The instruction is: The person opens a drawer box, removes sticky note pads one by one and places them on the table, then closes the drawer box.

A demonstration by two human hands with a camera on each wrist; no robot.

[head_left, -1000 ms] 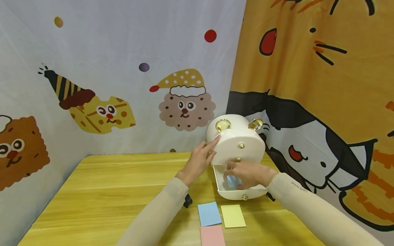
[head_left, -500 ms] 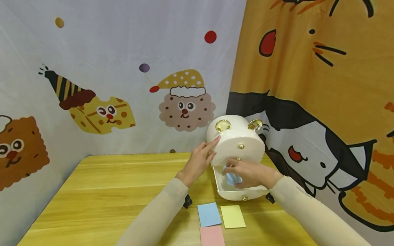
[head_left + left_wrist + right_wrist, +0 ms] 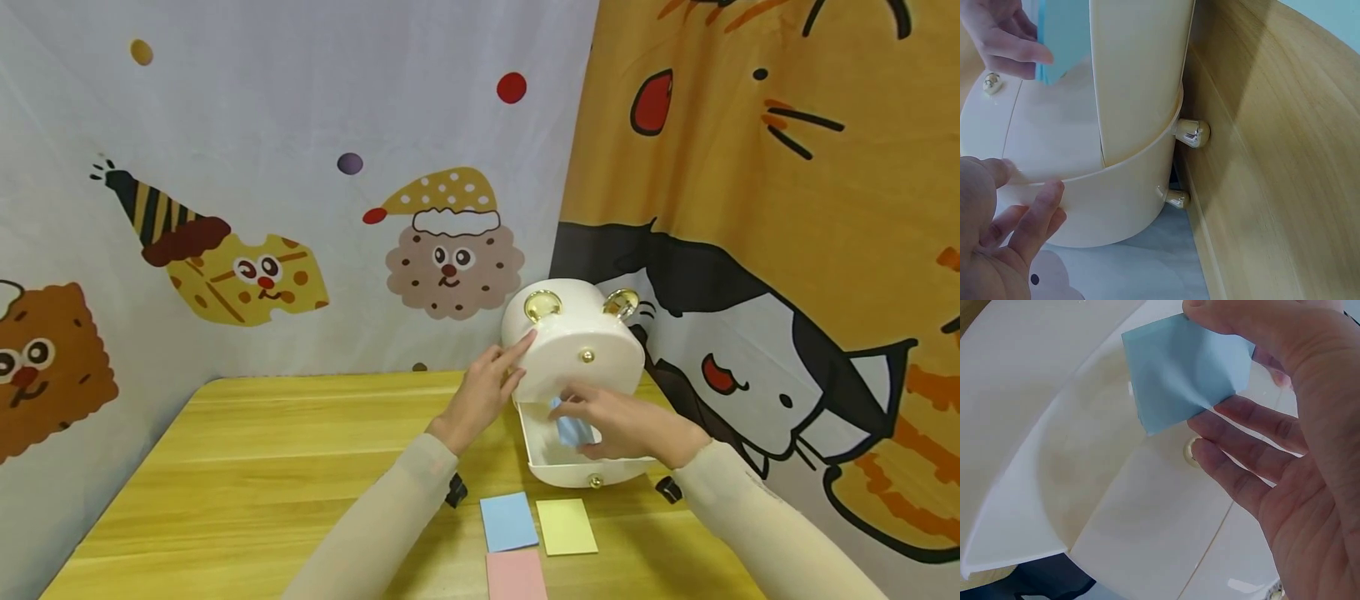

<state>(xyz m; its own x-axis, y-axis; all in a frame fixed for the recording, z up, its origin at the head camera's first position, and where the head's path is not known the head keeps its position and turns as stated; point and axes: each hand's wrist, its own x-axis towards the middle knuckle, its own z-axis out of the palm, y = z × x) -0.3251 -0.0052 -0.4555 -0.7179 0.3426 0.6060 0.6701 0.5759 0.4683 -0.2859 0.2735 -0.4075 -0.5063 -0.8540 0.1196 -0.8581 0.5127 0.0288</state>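
Note:
My right hand [image 3: 630,427] pinches a blue sticky-note pad [image 3: 1179,372] between thumb and fingers. It holds the pad over the pulled-out bottom drawer [image 3: 562,477] of a white desktop organizer [image 3: 551,367] with gold ears and round gold knobs. In the right wrist view the pad is slightly bowed, with the drawer's interior behind it. My left hand [image 3: 480,400] rests its extended fingers against the left side of the organizer, near the upper drawer's edge. The left wrist view has those fingertips [image 3: 1050,190] at the white shell.
In front of the organizer, a second blue sticky-note pad [image 3: 510,522], a yellow one [image 3: 567,527] and a pink one [image 3: 517,577] lie on the wooden table [image 3: 300,475]. A cartoon-printed curtain [image 3: 262,125] hangs close behind the organizer and along its right.
My right hand has shifted slightly to the right inside the drawer area, and the blue pad in it has turned a little. My left hand stays where it was.

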